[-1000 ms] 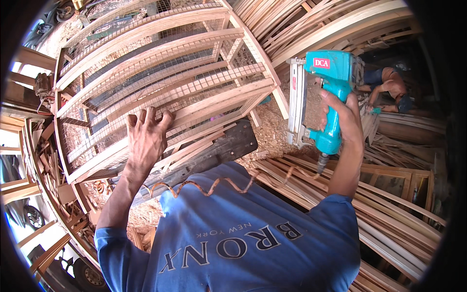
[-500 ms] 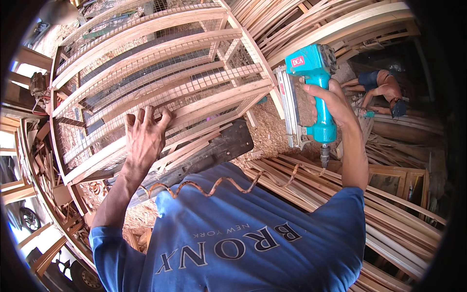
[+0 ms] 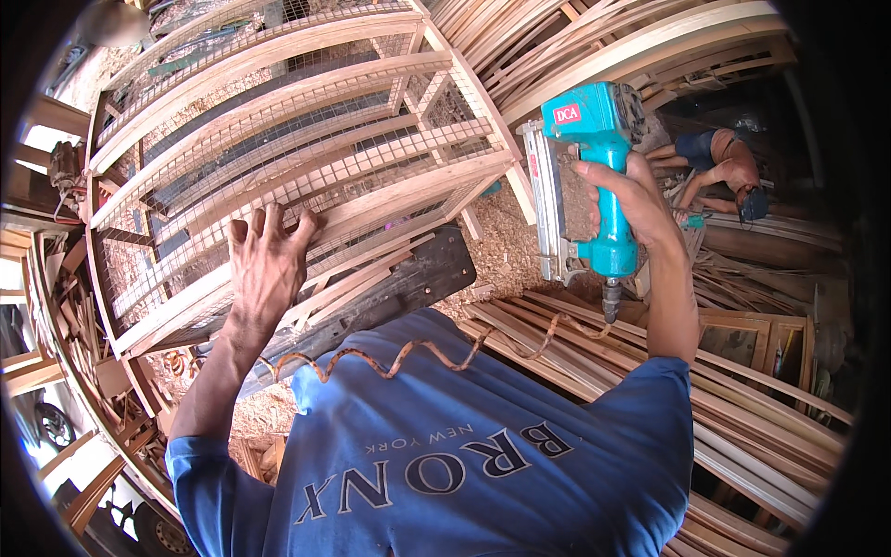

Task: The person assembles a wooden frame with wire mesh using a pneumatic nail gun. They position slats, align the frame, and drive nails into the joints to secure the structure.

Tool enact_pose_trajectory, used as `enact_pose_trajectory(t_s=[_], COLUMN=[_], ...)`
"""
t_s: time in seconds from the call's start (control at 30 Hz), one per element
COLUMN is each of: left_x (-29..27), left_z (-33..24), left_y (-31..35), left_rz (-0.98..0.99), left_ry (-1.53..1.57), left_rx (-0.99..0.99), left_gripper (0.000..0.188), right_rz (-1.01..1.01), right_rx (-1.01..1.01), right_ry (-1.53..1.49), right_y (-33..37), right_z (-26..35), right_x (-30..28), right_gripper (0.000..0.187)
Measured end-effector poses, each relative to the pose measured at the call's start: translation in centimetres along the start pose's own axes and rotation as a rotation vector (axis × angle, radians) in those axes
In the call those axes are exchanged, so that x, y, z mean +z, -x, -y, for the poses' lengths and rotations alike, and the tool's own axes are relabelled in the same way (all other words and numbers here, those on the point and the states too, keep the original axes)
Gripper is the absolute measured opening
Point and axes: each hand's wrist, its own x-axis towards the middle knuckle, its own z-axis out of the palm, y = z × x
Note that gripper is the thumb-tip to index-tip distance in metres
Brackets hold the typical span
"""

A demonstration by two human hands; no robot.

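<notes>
My right hand [image 3: 640, 206] is wrapped round the handle of a teal pneumatic nail gun [image 3: 611, 223], held upright in the air to the right of a wooden frame. A coiled orange air hose [image 3: 408, 351] runs from its fitting across the front of my blue shirt. My left hand [image 3: 269, 255] has its fingers curled over a wooden slat [image 3: 408, 197] on the near side of the slatted frame [image 3: 288, 100]. Wire mesh [image 3: 200, 223] covers the frame around those fingers. The nail gun's nose is apart from the wood.
A dark board [image 3: 408, 278] with thin strips on it lies under the frame's near side. Long wooden strips [image 3: 724, 408] are stacked at the right, more [image 3: 640, 46] at the far right. Another person [image 3: 724, 167] bends over at the right. Wood shavings [image 3: 506, 246] cover the ground.
The frame and both hands appear slightly farther left in the picture. My left hand stays on the slat, and my right still holds the nail gun.
</notes>
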Motion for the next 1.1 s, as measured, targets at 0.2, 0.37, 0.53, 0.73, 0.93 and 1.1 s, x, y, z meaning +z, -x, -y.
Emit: enact_pose_trajectory(t_s=[0.2, 0.37, 0.53, 0.73, 0.93, 1.1], left_x=[0.4, 0.7, 0.8, 0.7, 0.7, 0.6], left_z=[0.1, 0.4, 0.6, 0.6, 1.3, 1.3], left_y=[-0.1, 0.0, 0.0, 0.0, -0.3, -0.1], left_rz=[-0.045, 0.001, -0.02, -0.037, -0.073, -0.094], left_ry=[-0.036, -0.018, -0.02, -0.046, -0.043, -0.012], left_rx=[0.014, 0.001, 0.014, 0.061, 0.129, 0.131], left_gripper=[0.025, 0.029, 0.032, 0.034, 0.034, 0.036], right_rz=[0.017, 0.067, 0.08, 0.081, 0.076, 0.112], right_rx=[-0.023, 0.003, 0.026, -0.031, 0.01, 0.055], right_ry=[-0.031, 0.037, 0.07, 0.059, 0.076, 0.127], right_y=[0.2, 0.2, 0.1, -0.3, -0.5, -1.3], right_z=[-0.2, 0.0, -0.3, -0.4, -0.1, 0.1], right_x=[0.0, 0.1, -0.1, -0.1, 0.0, 0.0], right_gripper=[0.03, 0.023, 0.033, 0.021, 0.023, 0.036])
